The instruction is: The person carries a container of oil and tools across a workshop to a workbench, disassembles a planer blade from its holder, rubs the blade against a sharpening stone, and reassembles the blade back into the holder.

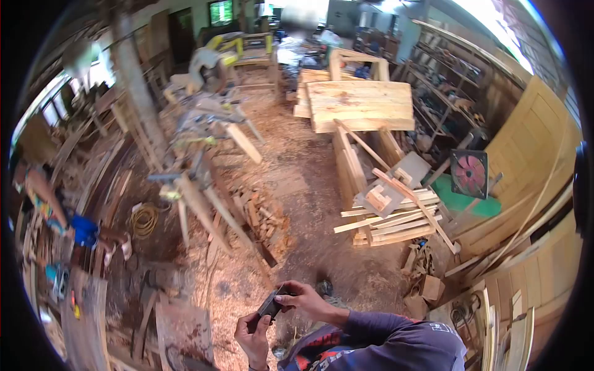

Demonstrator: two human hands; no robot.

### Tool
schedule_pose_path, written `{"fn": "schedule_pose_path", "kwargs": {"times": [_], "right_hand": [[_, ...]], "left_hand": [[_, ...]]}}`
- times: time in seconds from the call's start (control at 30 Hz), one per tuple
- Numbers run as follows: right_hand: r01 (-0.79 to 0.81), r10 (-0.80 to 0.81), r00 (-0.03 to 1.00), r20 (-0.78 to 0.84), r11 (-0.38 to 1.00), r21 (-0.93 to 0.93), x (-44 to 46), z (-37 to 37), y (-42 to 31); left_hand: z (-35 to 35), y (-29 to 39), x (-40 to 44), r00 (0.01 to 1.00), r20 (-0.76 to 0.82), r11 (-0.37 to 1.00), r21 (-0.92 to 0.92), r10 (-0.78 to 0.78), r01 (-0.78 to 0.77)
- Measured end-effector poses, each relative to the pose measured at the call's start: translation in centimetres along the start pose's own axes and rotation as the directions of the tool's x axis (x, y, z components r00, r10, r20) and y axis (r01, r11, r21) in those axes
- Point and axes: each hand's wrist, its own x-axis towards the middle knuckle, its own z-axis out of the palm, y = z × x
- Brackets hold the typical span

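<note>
A small dark block-like object [270,306] is held between both hands in front of the person's body, low in the head view. My left hand [252,337] grips its lower left end, with the thumb on top. At its upper right end, my right hand [304,300] holds it between thumb and fingers. The object is too small to name. Sawdust-covered floor lies beneath the hands.
A person in blue shorts [85,230] is at the far left. Stacked wood strips [402,229] and wide boards [361,102] stand ahead right, beside a fan [469,174]. Wooden trestle legs [201,210], a coiled hose [144,221] and offcuts [260,210] lie ahead left.
</note>
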Motion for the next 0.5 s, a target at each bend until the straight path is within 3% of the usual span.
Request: {"fn": "schedule_pose_path", "kwargs": {"times": [0.1,0.17,0.23,0.37,0.43,0.5], "right_hand": [[0.108,-0.096,0.987,-0.129,0.99,0.089,2.1,-8.5,-3.1],[0.174,-0.148,0.967,-0.207,0.978,0.111,3.4,-14.9,-5.6],[0.254,-0.228,0.911,-0.343,0.967,0.032,4.8,-20.3,-8.2],[0.367,-0.38,0.79,-0.482,0.922,-0.124,4.0,-26.7,-16.9],[0.35,-0.349,0.772,-0.531,0.931,-0.104,4.2,-28.7,-20.0],[0.361,-0.343,0.743,-0.575,0.928,-0.087,5.7,-30.9,-21.5]], "left_hand": [[9.1,-2.0,4.6,0.986,0.168,1.0,-0.009,0.008,-0.007],[16.3,-2.3,7.6,0.979,0.2,0.989,-0.134,-0.035,0.062],[22.9,-3.8,11.0,0.938,0.338,0.976,-0.165,-0.08,0.143],[34.9,-1.3,15.5,0.82,0.542,0.945,-0.129,-0.187,0.301],[38.9,-1.5,18.1,0.676,0.697,0.837,-0.205,-0.239,0.507],[41.9,-2.6,20.9,0.626,0.738,0.827,-0.174,-0.25,0.535]]}}
